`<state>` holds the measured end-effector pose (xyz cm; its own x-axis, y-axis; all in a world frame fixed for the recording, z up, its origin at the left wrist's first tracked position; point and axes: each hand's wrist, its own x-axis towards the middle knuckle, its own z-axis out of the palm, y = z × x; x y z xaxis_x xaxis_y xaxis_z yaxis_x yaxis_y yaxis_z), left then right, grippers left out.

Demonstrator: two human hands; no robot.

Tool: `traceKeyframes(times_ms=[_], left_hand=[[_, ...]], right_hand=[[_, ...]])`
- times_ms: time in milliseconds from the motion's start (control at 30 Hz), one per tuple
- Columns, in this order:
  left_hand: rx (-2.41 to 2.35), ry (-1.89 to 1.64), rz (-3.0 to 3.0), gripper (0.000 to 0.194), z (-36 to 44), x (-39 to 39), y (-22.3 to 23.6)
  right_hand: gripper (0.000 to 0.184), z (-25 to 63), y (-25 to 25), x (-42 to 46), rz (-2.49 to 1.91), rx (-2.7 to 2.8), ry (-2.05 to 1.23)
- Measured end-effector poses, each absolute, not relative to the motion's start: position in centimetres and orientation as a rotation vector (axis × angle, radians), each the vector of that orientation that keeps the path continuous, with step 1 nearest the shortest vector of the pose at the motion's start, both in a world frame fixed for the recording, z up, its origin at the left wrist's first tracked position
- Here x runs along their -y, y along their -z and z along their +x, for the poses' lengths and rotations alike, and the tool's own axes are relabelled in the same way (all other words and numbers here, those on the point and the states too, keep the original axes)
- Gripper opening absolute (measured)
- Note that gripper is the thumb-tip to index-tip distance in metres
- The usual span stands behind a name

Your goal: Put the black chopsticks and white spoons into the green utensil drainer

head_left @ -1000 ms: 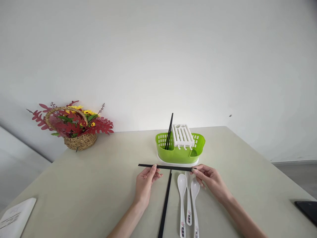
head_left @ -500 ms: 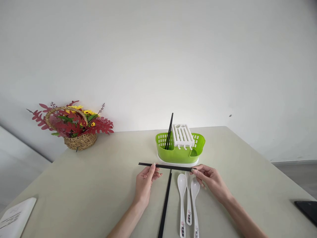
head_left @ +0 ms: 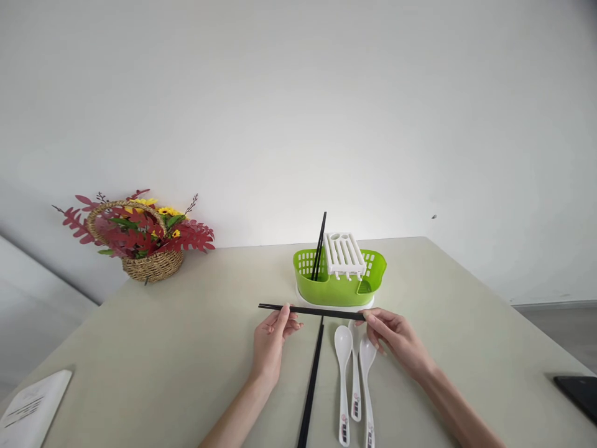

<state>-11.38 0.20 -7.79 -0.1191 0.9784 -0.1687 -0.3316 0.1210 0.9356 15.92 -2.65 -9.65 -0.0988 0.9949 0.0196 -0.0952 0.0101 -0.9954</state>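
A black chopstick [head_left: 321,312] hangs level just above the table, in front of the green cutlery holder [head_left: 339,288]. My left hand [head_left: 271,343] pinches it near its left end. My right hand [head_left: 394,338] pinches its right end. Both hands are closed on it. Another black chopstick [head_left: 311,386] lies lengthwise on the table between my arms. Three white spoons [head_left: 354,379] lie side by side to its right, under my right hand. Two black chopsticks [head_left: 319,247] stand in the holder's left compartment, beside a white slotted rack [head_left: 344,254].
A wicker basket with red and yellow flowers [head_left: 140,239] stands at the table's back left. A white paper [head_left: 32,407] lies at the front left corner. A dark flat object [head_left: 578,389] lies at the right edge. A white wall runs behind the table.
Both hands have lifted the held chopstick slightly and shifted it a little left. Everything else on the table is as before.
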Motion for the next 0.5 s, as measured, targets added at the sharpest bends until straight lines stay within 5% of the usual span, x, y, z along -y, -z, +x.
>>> traceKeyframes(times_ms=[267, 500], left_hand=[[-1.124, -1.43, 0.863, 0.042, -13.2, 0.2, 5.8], [-1.031, -1.836, 0.932, 0.046, -17.1, -1.6, -2.2]], right_hand=[[0.045, 16.2, 9.9, 2.0, -0.965, 1.008, -1.307], [0.044, 16.1, 10.2, 1.6, -0.928, 0.928, -1.319]])
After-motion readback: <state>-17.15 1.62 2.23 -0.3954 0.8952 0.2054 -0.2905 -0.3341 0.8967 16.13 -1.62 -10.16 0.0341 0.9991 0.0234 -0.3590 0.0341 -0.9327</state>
